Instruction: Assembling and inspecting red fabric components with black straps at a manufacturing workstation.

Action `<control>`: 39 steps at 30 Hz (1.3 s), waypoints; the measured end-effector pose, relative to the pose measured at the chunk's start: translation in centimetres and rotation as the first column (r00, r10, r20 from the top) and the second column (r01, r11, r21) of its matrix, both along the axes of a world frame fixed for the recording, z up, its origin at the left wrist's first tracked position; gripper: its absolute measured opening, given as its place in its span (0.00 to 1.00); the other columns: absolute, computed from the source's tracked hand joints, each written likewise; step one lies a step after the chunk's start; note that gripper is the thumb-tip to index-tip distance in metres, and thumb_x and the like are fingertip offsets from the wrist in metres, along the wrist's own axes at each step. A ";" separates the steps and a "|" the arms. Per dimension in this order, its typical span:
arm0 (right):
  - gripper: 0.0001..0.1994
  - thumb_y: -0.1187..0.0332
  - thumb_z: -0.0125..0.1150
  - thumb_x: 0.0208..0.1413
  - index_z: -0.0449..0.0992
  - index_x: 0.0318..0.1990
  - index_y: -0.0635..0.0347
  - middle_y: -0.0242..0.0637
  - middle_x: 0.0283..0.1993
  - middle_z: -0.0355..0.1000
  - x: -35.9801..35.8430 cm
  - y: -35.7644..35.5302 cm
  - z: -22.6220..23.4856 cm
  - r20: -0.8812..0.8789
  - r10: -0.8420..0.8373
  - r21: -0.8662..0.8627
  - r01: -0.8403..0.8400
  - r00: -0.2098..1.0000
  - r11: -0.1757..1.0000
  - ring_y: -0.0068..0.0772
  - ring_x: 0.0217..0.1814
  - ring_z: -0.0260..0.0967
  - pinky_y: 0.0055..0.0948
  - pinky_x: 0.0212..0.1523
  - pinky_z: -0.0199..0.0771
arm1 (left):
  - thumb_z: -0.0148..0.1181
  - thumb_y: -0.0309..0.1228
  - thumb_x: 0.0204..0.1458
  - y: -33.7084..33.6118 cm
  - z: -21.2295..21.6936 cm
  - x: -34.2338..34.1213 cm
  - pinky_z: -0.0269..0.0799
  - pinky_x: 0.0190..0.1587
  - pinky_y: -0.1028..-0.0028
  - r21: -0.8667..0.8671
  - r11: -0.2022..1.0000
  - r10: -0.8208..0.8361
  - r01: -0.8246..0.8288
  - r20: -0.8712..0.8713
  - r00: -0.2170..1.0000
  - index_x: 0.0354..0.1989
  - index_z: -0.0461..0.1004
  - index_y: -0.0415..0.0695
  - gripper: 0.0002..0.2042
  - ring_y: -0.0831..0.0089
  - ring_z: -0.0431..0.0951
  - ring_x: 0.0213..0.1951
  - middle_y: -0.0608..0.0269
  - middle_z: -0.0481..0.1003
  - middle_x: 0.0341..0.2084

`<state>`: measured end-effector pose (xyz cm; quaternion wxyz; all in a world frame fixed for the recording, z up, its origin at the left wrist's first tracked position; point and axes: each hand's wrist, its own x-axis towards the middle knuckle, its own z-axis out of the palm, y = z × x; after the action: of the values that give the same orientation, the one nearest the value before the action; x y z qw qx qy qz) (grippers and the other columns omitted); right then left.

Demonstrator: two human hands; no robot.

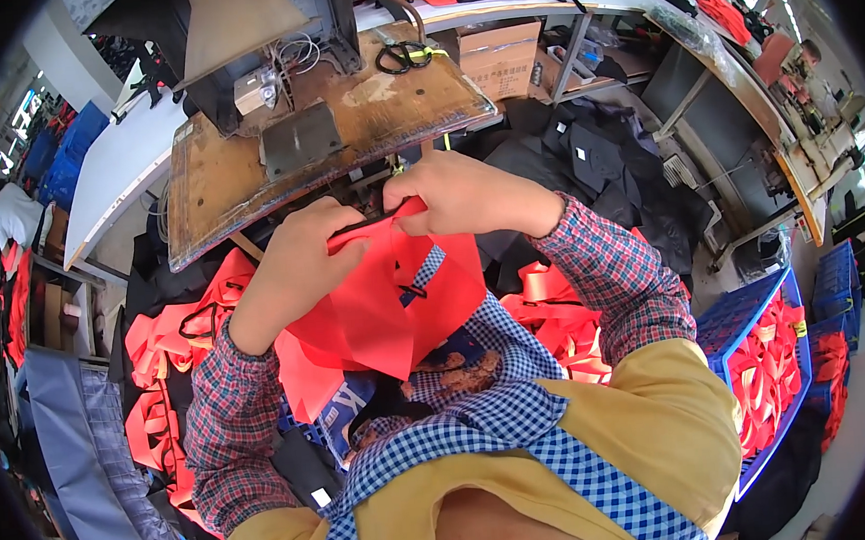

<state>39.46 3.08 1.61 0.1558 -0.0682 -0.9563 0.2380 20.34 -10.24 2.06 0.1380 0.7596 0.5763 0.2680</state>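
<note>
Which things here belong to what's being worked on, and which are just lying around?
In hand:
- red fabric piece, its edge pinched by the left hand and right hand

Apparently just lying about:
- cardboard box
- black fabric pile
- blue crate of red pieces, perhaps related

You had two hands, one left hand [302, 264] and one right hand [467, 192], two plaid sleeves [621, 267] and one red fabric piece [356, 320] held. Before you were one wooden worktable [211, 190], one dark metal plate [300, 139] and at least one cardboard box [501, 59]. Around you were at least three blue crates [735, 314] and two other people [22, 215].
</note>
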 end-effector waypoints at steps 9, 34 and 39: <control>0.13 0.65 0.64 0.47 0.76 0.37 0.65 0.46 0.35 0.75 -3.4 2.6 -0.6 -0.015 0.052 -0.170 -0.054 0.999 0.984 0.44 0.38 0.73 0.33 0.40 0.71 | 0.60 0.29 0.50 1.8 -0.1 -2.6 0.69 0.44 0.73 -0.061 0.998 0.014 -0.002 0.192 0.981 0.40 0.73 0.33 0.12 0.65 0.76 0.38 0.53 0.75 0.34; 0.12 0.68 0.62 0.53 0.76 0.39 0.68 0.35 0.36 0.75 -16.4 10.5 -4.8 -0.159 -0.096 -0.861 -0.090 0.983 0.500 0.22 0.36 0.70 0.21 0.38 0.70 | 0.64 0.30 0.48 9.8 -0.5 -15.0 0.73 0.42 0.78 -0.489 0.872 0.427 -0.038 0.717 0.551 0.45 0.72 0.33 0.17 0.75 0.77 0.38 0.58 0.77 0.37; 0.11 0.70 0.61 0.53 0.75 0.39 0.69 0.38 0.37 0.75 -18.0 10.9 -5.1 -0.179 -0.105 -0.944 -0.141 0.978 0.298 0.25 0.37 0.72 0.22 0.39 0.73 | 0.64 0.31 0.49 10.8 -0.7 -16.4 0.75 0.41 0.77 -0.492 0.871 0.427 -0.010 0.746 0.511 0.44 0.73 0.34 0.16 0.73 0.79 0.37 0.57 0.77 0.37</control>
<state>21.48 13.97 -3.46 0.1808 -0.1115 -0.6077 0.7652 3.94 0.60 1.41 0.5224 0.4061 0.5762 0.4798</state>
